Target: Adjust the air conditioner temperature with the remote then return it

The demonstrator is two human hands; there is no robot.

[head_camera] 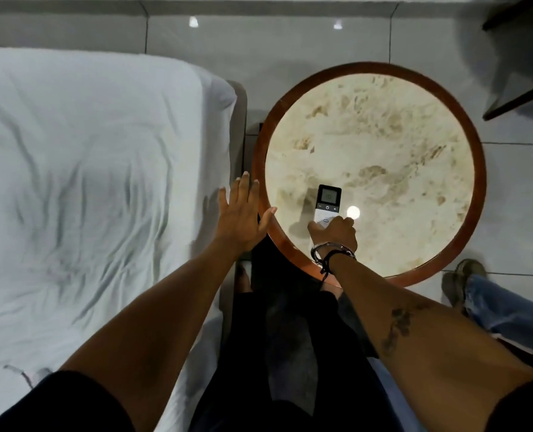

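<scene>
A white remote [327,202] with a dark display at its far end lies near the front left of the round marble-topped table [383,135]. My right hand [335,232], with bracelets at the wrist, has its fingers closed around the near end of the remote. My left hand [243,216] hovers flat with its fingers spread, over the gap between the bed and the table's left rim, holding nothing. The air conditioner is not in view.
A bed with a wrinkled white sheet [87,182] fills the left side. Another person's jeans leg and shoes [464,282] stand at the right, close to the table. Dark furniture [521,98] sits at the top right on the tiled floor.
</scene>
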